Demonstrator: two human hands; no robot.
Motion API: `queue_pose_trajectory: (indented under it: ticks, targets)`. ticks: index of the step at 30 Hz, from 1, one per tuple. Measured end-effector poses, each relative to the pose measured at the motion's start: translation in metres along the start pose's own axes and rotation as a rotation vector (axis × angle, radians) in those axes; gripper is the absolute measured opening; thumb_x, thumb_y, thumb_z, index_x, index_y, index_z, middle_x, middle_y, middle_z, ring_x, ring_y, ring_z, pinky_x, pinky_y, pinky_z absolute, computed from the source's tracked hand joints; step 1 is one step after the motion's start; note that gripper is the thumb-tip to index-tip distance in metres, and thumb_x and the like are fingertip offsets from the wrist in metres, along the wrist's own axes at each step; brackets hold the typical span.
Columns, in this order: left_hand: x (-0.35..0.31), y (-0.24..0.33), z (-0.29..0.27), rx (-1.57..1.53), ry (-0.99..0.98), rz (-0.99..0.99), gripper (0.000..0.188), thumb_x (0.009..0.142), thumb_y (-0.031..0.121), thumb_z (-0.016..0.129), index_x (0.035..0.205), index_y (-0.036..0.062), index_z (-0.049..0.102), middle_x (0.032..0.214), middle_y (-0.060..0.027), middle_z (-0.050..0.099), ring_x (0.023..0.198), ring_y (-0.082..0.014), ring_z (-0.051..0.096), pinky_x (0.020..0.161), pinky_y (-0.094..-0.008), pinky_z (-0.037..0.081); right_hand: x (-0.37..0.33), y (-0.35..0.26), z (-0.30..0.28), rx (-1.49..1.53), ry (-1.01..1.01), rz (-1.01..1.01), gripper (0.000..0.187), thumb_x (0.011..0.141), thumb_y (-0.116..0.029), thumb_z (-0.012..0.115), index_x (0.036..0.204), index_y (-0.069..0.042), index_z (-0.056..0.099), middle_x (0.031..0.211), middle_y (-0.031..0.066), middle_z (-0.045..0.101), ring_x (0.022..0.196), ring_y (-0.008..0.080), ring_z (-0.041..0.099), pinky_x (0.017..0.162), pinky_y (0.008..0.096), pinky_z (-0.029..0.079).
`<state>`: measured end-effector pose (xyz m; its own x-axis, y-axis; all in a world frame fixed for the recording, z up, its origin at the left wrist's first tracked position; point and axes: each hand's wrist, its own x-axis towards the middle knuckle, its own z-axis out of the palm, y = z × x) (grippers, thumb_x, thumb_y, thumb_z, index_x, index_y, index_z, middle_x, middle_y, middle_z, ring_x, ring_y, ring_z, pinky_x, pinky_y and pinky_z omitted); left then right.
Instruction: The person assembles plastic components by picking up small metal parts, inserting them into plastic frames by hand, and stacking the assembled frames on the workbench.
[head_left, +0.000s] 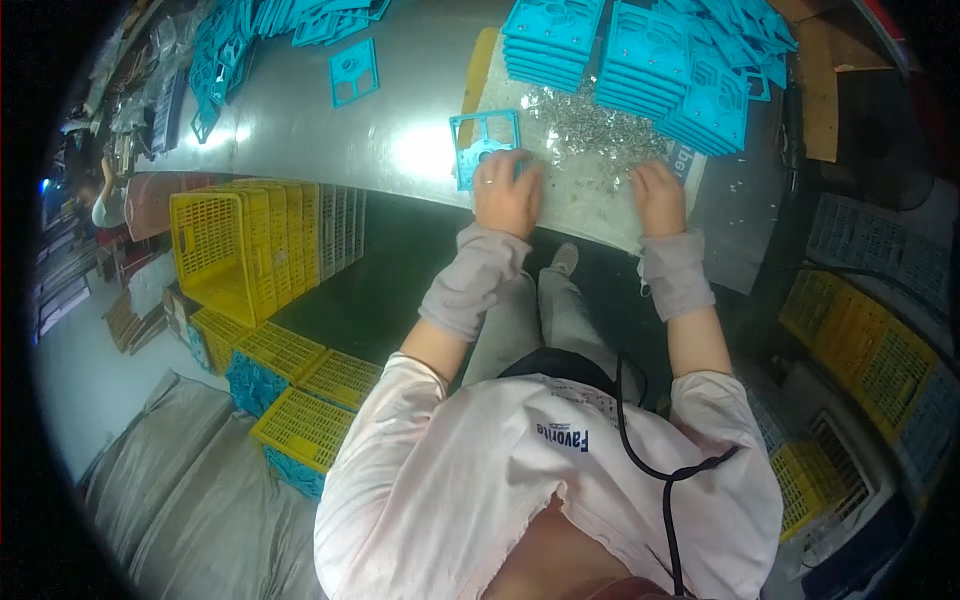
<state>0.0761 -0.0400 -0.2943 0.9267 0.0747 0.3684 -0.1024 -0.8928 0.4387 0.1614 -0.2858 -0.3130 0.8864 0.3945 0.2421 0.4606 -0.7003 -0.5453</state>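
A worker's half-curled left hand [508, 198] touches a blue frame [484, 147] at its eleven o'clock, near the edge of the table [280, 125]; its hold is unclear. The right hand [660, 200] bends loosely, contents hidden; a careless sweep could scatter metal bits [600, 130] at its eleven o'clock. Dark lettering [563, 435] marks the shirt [450, 460].

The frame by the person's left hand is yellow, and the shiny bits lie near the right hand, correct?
Not quite: the frame by the left hand is blue, as the head view shows. The shiny bits do lie near the right hand.
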Motion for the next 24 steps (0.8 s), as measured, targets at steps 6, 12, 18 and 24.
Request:
queue_pose_trajectory:
  ticks: [6,12,18,24]
  targets:
    - [0.008,0.018,0.030,0.208,-0.046,0.068,0.033,0.074,0.015,0.069,0.107,0.0188,0.071,0.115,-0.0042,0.059,0.113,-0.0249,0.054,0.097,-0.0462,0.037,-0.009,-0.014,-0.007,0.061,0.005,0.216,0.013,0.086,-0.012,0.069,0.091,0.000,0.069,0.093,0.0142,0.066,0.083,0.0341,0.064,0.073,0.0422,0.051]
    - [-0.006,0.013,0.020,0.055,-0.014,0.008,0.029,0.076,0.015,0.071,0.104,0.0204,0.071,0.108,-0.0015,0.060,0.107,-0.0244,0.055,0.094,-0.0461,0.037,-0.016,-0.029,-0.013,0.188,0.100,0.327,0.010,0.082,-0.006,0.073,0.087,0.002,0.068,0.091,0.0123,0.067,0.073,0.0273,0.066,0.065,0.0349,0.052]
    - [0.025,-0.001,0.018,0.067,-0.052,0.189,0.010,0.075,0.015,0.061,0.078,0.0144,0.070,0.095,-0.0014,0.061,0.098,-0.0203,0.057,0.087,-0.0429,0.041,-0.016,-0.057,-0.003,0.354,0.200,0.310,0.009,0.080,0.000,0.072,0.087,0.003,0.068,0.091,0.0098,0.067,0.071,0.0178,0.064,0.064,0.0291,0.051]
    - [0.029,-0.004,0.018,0.078,-0.111,0.352,0.007,0.074,0.012,0.061,0.078,0.0080,0.066,0.093,-0.0044,0.061,0.098,-0.0233,0.058,0.086,-0.0426,0.045,-0.022,-0.063,0.006,0.436,0.230,0.397,0.011,0.079,0.003,0.073,0.088,0.002,0.068,0.091,0.0078,0.068,0.071,0.0128,0.063,0.064,0.0253,0.050]
